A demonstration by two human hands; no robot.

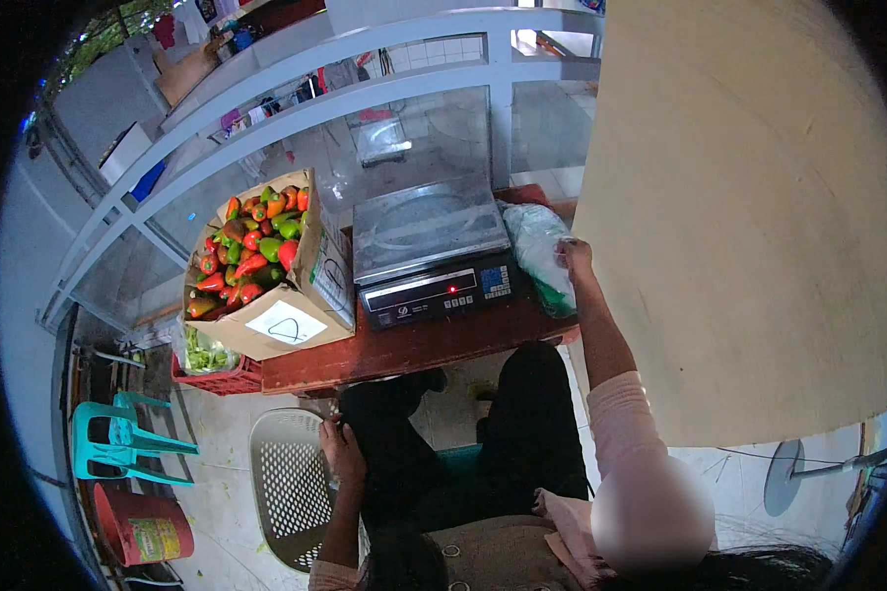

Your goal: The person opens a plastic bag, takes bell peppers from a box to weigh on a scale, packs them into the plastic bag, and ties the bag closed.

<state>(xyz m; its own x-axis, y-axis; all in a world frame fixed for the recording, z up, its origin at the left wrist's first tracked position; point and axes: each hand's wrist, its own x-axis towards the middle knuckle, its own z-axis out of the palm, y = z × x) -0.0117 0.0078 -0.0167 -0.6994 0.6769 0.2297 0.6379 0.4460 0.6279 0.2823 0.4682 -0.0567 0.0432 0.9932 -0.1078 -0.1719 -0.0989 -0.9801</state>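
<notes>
Plastic bag (540, 254), clear and holding something green, is laid on the right end of the worktop (414, 350), just right of the scale, with its long axis running from far to near. Its far right edge is touched by the right hand (574, 254), whose fingers are curled onto the film; whether a real pinch is made cannot be told. The right arm is stretched forward from the lower right, so this hand is by far the nearer one. The bag lies directly left of the hand and extends toward the near edge of the worktop below it.

A large pale panel (749, 217) fills the right side of the view and hides whatever is beyond the hand. The reddish-brown worktop is occupied at its left end by a cardboard box (306, 295) heaped with red, orange and green peppers (251, 246). A weighing scale (429, 251) with a bare metal platter is set in the middle, between box and bag, touching or nearly touching the bag. A white perforated basket (286, 488) is seen on the floor near left, with a red crate (217, 379) of greens under the box and a teal plastic chair (118, 443) further left.

The left hand (343, 448) is rested low beside the knee at the basket's rim, loosely curled and holding nothing that can be seen, well apart from the bag.
</notes>
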